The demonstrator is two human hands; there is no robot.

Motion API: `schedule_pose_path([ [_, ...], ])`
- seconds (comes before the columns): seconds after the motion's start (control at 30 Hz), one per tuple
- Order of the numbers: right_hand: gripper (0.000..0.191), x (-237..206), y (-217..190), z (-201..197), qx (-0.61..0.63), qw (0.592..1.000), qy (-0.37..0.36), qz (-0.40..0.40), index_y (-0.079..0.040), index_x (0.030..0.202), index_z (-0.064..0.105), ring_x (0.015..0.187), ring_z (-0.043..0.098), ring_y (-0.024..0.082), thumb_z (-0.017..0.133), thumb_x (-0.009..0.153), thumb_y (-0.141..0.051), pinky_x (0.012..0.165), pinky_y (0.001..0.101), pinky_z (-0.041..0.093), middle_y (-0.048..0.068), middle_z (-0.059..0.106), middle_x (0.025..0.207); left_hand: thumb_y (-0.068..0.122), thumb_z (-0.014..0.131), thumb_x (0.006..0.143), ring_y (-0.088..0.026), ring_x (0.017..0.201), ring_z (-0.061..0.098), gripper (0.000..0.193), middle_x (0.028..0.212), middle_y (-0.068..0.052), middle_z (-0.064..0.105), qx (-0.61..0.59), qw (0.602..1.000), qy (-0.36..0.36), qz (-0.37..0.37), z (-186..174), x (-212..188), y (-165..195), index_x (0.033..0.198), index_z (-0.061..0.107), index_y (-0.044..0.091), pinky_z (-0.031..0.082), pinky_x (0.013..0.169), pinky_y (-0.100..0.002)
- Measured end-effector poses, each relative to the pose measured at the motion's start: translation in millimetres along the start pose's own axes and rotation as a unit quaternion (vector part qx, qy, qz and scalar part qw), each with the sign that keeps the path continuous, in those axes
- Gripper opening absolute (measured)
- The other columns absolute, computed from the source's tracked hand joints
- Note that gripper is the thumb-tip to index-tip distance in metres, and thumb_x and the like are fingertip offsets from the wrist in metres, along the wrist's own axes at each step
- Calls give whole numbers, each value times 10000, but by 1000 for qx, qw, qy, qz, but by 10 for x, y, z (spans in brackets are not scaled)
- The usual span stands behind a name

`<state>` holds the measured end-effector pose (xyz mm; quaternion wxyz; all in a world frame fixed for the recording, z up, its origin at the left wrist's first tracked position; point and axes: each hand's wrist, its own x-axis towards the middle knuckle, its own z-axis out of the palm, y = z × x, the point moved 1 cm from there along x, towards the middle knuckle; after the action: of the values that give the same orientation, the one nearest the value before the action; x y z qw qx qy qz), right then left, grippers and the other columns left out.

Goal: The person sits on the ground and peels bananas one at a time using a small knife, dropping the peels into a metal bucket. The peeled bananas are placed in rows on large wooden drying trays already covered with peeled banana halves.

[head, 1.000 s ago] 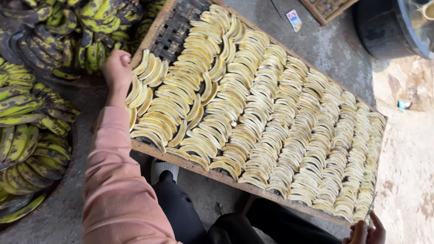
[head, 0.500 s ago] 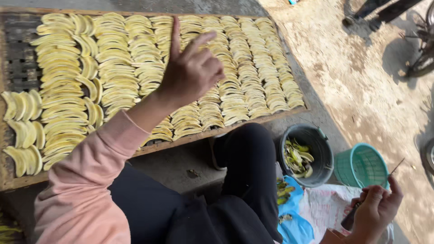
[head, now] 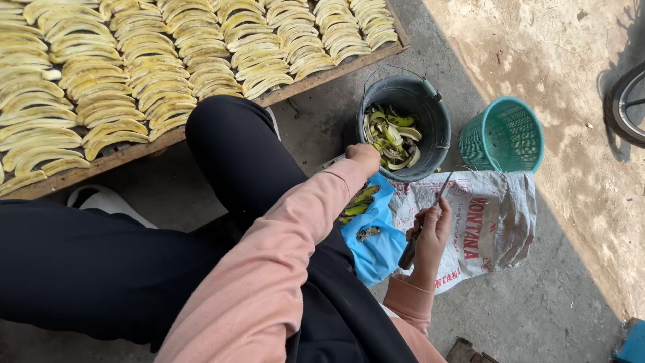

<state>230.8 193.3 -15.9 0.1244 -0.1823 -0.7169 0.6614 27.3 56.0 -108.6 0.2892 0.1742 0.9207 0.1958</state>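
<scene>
I am looking down at rough grey concrete ground, sunlit and sandy toward the right. Along the top left runs a wooden drying rack (head: 121,156) packed with rows of pale yellow banana slices (head: 134,74); they look soft and limp, easy to tear. Below it my dark trousers and pink sleeve fill the view.

Moving right, my left hand (head: 363,158) is down at the near rim of the dark bucket (head: 430,111), fingers curled under; I cannot tell whether it has gripped anything there or only rests. The bucket holds green and yellow banana peels (head: 393,138), light, floppy and probably slippery. Just below the hand, on a blue plastic sheet (head: 376,242), lie a few unpeeled green bananas (head: 356,202). I judge them firm and fairly light with a smooth skin, best taken around the middle.

Further right, my right hand (head: 430,232) is clenched round the dark handle of a knife (head: 426,218), its thin blade pointing up toward the bucket. Under it lies a white printed sack (head: 497,215), and beyond that an upturned teal basket (head: 504,134) just beside the bucket. A wheel's edge (head: 628,101) shows at far right.
</scene>
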Motion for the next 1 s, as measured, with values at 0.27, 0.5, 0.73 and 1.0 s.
schedule_pose_path([
  [0.27, 546, 452, 1088, 313, -217, 970, -24, 106, -56, 1362, 572, 519, 509, 130, 758, 897, -273, 396, 296, 376, 32, 603, 858, 166, 752, 850, -316, 1152, 697, 287, 1212, -128, 733, -58, 995, -33, -69, 578, -202, -304, 1130, 786, 109, 572, 953, -444],
  [0.5, 362, 609, 1107, 587, -358, 927, -88, -75, -18, 1129, 659, 653, 579, 152, 847, 849, -151, 597, 319, 483, 92, 726, 961, 186, 692, 899, -308, 1131, 707, 262, 1194, -129, 736, 0, 999, -39, -9, 654, -242, -365, 1137, 786, 129, 578, 944, -432],
  [0.73, 402, -204, 431, 941, -434, 865, -85, -237, -16, 1068, 608, 782, 620, 351, 868, 780, -121, 667, 422, 504, 165, 618, 928, 201, 756, 784, -261, 1106, 718, 263, 1152, -102, 761, -15, 982, -74, 171, 694, -231, -473, 1029, 826, 137, 581, 951, -376],
  [1.0, 288, -50, 49, 842, -328, 922, 37, -201, -14, 914, 624, 683, 584, 196, 874, 866, -149, 625, 359, 488, 61, 621, 785, 341, 777, 831, -292, 1158, 700, 355, 1209, -93, 747, -6, 999, -11, 33, 312, -385, -335, 1127, 795, 147, 568, 942, -459],
])
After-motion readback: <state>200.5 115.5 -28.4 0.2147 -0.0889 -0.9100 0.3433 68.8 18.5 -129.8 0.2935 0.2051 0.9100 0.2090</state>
